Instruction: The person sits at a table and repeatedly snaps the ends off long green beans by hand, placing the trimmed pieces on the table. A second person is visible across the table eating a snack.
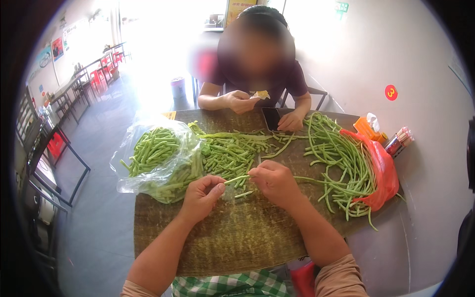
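One long green bean (pixel 237 179) is stretched between my two hands over the wooden table (pixel 237 237). My left hand (pixel 204 195) pinches its end between thumb and fingers. Farther along, my right hand (pixel 274 182) grips the same bean, and a length of bean runs out to the right behind that hand. Just beyond my hands lies a pile of short bean pieces (pixel 226 156). To the left, a clear plastic bag (pixel 156 156) bulges with cut pieces. Whole long beans (pixel 341 167) spill from a red plastic bag (pixel 382 174) on the right.
Across the table sits a person (pixel 256 70) holding some food (pixel 261 94), the other hand beside a smartphone (pixel 271 118). An orange tissue box (pixel 367 128) and a container of wrapped sticks (pixel 399 141) stand near the wall at right. Tables and red stools (pixel 98 78) line the left.
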### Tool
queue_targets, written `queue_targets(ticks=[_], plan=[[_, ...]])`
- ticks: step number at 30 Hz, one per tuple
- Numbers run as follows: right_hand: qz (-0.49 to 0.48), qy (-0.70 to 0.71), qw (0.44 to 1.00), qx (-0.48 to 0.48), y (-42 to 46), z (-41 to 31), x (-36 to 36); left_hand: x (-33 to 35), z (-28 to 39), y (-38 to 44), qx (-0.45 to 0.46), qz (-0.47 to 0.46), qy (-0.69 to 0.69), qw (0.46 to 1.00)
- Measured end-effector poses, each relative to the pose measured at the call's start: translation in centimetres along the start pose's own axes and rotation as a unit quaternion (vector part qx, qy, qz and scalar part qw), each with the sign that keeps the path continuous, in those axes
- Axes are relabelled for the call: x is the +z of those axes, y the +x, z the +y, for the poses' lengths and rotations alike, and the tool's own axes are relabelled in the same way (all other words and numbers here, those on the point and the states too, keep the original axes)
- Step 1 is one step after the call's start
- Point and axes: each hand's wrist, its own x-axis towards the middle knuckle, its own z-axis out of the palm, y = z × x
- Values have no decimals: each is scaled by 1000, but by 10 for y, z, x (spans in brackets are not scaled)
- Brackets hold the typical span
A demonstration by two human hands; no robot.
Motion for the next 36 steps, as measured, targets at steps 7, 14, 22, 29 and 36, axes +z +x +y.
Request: queue_targets(ticks=[7, 14, 22, 29, 36], plan=[[-3, 5, 1000, -9, -2, -7, 2, 4, -11, 4, 86, 25, 95, 991], [-17, 38, 999, 7, -4, -10, 7, 6, -5, -1, 118, 31, 154, 980], [-16, 49, 999, 3, -6, -4, 3, 8, -4, 2, 117, 63, 161, 978], [-3, 68, 998, 5, -10, 10, 5, 5, -12, 4, 82, 70, 136, 985], [-3, 53, 999, 4, -8, 14, 7, -1, -17, 4, 96, 69, 146, 982]])
